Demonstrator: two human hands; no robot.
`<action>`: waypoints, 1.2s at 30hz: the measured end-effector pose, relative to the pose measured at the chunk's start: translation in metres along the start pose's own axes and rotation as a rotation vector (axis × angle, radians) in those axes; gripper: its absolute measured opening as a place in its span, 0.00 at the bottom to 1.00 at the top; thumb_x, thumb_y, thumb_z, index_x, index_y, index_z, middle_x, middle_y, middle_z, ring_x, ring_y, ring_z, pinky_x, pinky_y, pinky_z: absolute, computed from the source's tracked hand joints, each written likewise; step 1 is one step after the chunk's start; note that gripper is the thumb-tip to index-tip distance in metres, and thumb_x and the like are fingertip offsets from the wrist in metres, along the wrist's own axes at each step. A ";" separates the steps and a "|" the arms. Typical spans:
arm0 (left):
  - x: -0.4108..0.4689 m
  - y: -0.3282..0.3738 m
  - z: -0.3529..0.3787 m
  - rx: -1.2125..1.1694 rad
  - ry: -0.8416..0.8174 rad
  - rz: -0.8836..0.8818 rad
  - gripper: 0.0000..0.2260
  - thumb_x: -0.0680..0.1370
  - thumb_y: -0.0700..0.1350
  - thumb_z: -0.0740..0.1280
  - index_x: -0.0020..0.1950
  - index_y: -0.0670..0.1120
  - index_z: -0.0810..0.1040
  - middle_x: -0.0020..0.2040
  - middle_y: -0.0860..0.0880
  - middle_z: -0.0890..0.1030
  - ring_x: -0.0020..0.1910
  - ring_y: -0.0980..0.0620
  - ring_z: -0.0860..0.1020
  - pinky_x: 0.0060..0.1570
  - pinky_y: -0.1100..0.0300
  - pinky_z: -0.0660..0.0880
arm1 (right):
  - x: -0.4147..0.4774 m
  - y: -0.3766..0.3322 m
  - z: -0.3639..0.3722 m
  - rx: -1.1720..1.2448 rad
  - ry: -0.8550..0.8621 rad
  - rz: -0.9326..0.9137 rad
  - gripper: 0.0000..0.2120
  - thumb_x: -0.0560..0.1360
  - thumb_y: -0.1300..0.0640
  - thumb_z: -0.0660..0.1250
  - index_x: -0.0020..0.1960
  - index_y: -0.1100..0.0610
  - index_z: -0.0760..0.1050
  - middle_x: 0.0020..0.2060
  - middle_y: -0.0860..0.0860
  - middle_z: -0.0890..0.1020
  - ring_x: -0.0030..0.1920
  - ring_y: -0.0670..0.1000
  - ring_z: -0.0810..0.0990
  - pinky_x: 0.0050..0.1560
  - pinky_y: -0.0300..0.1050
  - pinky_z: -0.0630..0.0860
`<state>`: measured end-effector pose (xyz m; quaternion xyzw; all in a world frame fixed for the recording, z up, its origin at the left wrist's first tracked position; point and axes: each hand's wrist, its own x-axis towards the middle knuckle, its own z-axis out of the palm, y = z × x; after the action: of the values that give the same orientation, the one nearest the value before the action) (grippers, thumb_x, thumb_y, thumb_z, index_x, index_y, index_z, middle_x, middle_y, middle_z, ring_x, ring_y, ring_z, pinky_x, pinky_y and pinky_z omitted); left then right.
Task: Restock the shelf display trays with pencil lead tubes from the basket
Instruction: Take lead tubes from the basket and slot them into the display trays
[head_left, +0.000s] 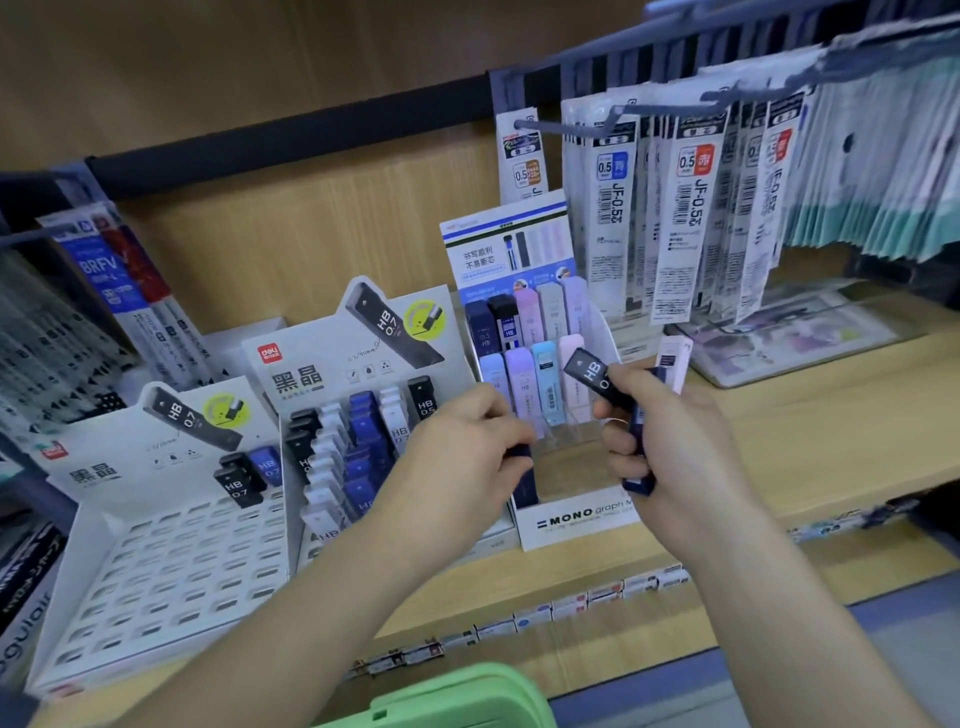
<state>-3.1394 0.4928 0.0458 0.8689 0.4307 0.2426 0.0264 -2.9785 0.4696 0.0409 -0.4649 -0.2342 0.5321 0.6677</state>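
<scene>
The left hand (462, 452) pinches a navy tube (524, 480) at the front-left corner of the MONO tray (576, 522). The right hand (675, 436) grips several tubes (592, 375), and one could slip from this fanned bundle.

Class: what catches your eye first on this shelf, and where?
At centre, the right hand grips several lead tubes, a black HB tube uppermost, while the left hand holds a dark blue tube by the MONO box. Lower left, a white tray stands almost empty.

Pale matt wood-grain shelf board (805, 410) at right; smooth white cardboard display tray (171, 566) lower left; glossy black plastic lead tube (592, 376) centre; smooth green plastic basket (457, 696) bottom edge.
</scene>
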 end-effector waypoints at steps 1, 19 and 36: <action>-0.001 0.000 0.003 0.025 0.019 -0.006 0.09 0.75 0.43 0.71 0.54 0.48 0.83 0.48 0.52 0.76 0.42 0.51 0.76 0.47 0.56 0.77 | 0.000 0.001 0.000 -0.006 -0.012 0.010 0.08 0.79 0.59 0.65 0.41 0.57 0.74 0.29 0.51 0.75 0.24 0.46 0.63 0.20 0.36 0.55; -0.015 0.028 -0.016 -1.109 0.245 -0.495 0.07 0.76 0.37 0.68 0.52 0.44 0.83 0.43 0.45 0.84 0.39 0.53 0.81 0.42 0.63 0.79 | -0.014 0.004 0.010 -0.306 -0.349 0.003 0.09 0.74 0.48 0.70 0.47 0.54 0.77 0.26 0.50 0.67 0.23 0.46 0.58 0.21 0.36 0.54; 0.011 -0.059 -0.069 -0.304 0.289 -0.459 0.10 0.74 0.40 0.72 0.41 0.55 0.80 0.39 0.58 0.82 0.32 0.66 0.78 0.32 0.77 0.69 | -0.019 0.011 0.024 0.089 -0.290 0.214 0.10 0.82 0.58 0.60 0.61 0.58 0.75 0.47 0.57 0.86 0.23 0.48 0.71 0.19 0.35 0.63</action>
<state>-3.2078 0.5266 0.0958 0.6916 0.5736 0.4132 0.1486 -3.0098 0.4613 0.0457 -0.3754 -0.2533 0.6716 0.5863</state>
